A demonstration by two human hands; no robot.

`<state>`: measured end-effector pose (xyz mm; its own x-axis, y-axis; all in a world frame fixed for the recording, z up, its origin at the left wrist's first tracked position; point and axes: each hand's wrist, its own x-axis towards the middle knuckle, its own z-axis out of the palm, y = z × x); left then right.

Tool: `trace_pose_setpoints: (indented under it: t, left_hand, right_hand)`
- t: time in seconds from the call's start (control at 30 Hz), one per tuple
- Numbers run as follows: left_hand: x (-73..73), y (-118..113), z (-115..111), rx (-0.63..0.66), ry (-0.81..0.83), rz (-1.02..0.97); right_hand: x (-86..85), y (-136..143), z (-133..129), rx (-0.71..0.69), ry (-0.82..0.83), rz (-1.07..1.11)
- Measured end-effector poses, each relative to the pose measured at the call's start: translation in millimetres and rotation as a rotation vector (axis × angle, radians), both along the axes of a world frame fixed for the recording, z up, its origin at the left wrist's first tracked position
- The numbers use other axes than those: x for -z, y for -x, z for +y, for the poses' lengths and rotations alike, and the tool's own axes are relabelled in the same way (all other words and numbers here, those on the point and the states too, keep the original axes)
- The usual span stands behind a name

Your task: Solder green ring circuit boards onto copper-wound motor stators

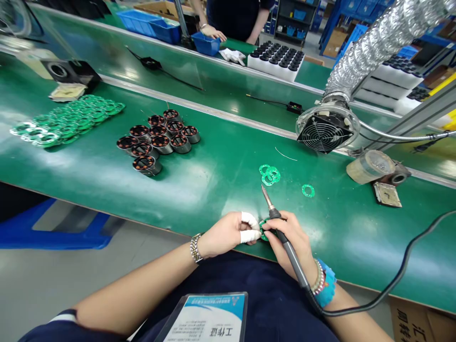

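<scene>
My left hand, with white covers on thumb and forefinger, pinches the edge of a green ring-shaped circuit board near the table's front edge. Whether a motor coil sits under that board is hidden. A soldering iron lies in my right hand, its bare tip pointing up and away from the board. The right fingertips also touch the board's right side. Just beyond the iron's tip rest several loose green rings, and a single ring lies to their right.
Wound copper motor stators stand grouped left of centre. Rows of green boards lie farther left. A fume fan with a foil duct hangs at right, near a plastic cup and sponge. The iron's cable loops right. Another person stands opposite.
</scene>
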<state>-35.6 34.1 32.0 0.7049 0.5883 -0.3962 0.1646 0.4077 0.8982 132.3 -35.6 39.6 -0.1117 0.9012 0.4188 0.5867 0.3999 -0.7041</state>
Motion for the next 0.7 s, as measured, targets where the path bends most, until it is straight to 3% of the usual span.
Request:
trace_pose_setpoints:
  t: [0.23,0.47,0.7]
  left_hand:
    - [4.1,1,-1,-0.037,0.051,-0.025]
    - [1.6,2,-2,-0.077,0.068,-0.035]
    - [6.6,2,-5,-0.098,0.037,-0.059]
  right_hand:
    - [-0.5,3,8,-0.081,-0.048,-0.029]
    - [-1.9,7,4,-0.027,0.086,0.053]
    - [-0.3,12,1,0.053,0.03,0.044]
